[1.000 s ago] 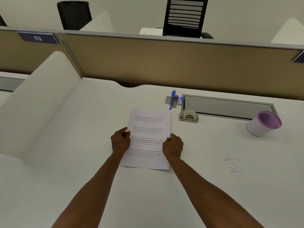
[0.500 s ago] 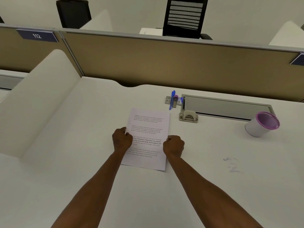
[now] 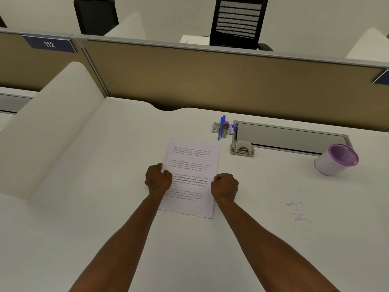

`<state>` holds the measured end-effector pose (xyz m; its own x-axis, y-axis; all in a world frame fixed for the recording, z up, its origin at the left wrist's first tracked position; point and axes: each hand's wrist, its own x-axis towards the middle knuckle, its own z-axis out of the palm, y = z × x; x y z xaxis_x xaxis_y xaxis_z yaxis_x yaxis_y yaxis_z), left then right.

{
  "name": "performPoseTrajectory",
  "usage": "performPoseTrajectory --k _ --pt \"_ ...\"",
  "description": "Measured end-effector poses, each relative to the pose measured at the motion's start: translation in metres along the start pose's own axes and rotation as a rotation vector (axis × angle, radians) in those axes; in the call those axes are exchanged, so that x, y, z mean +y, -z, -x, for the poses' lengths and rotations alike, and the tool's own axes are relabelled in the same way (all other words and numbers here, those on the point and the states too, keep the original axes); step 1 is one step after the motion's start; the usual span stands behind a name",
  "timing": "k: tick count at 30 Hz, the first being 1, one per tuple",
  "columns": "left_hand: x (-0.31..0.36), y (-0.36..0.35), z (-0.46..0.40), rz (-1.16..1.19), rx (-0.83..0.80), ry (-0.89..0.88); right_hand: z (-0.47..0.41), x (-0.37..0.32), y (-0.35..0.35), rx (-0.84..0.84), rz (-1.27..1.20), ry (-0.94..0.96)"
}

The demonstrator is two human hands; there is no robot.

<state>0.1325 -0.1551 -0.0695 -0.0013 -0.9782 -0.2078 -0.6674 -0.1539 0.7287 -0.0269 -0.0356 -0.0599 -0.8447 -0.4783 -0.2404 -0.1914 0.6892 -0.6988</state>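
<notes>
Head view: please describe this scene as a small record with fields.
sheet: printed, flat on the desk
left hand: pinches the sheet's left edge
right hand: pinches the sheet's right edge
pen: blue, beyond the sheet
punch: right of the pen, nearer
cup: white, purple rim, far right

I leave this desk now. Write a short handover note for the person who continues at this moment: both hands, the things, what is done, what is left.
Hands: the left hand grips the left edge of the white printed sheet of paper, thumb on top; the right hand, fingers curled, seems to pinch its right edge.
Things: the sheet lies flat, text up, on the white desk. The blue pen, beige hole punch and purple-rimmed white cup sit farther back right, untouched.
Done: the sheet is held at both sides.
Left: it is not lifted or folded yet; probably that comes next.
</notes>
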Motion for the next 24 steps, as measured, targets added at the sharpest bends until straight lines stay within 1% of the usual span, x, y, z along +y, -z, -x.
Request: performPoseTrajectory --k 8,12,15,24 --pt "-0.0011 -0.0022 -0.0012 -0.016 -0.017 0.008 -0.0022 0.0018 0.0011 -0.024 -0.019 -0.007" --pt "-0.0015 -0.0032 -0.0007 -0.112 -0.028 -0.006 -0.0036 0.0029 0.0014 -0.03 -0.002 0.006" --pt "-0.0018 -0.0039 0.0002 -0.136 -0.03 -0.009 -0.0043 0.004 0.0021 -0.038 0.0 0.013" --pt "-0.0024 -0.0041 0.0013 -0.117 -0.031 0.001 -0.0041 0.0063 0.002 -0.032 -0.037 0.013"
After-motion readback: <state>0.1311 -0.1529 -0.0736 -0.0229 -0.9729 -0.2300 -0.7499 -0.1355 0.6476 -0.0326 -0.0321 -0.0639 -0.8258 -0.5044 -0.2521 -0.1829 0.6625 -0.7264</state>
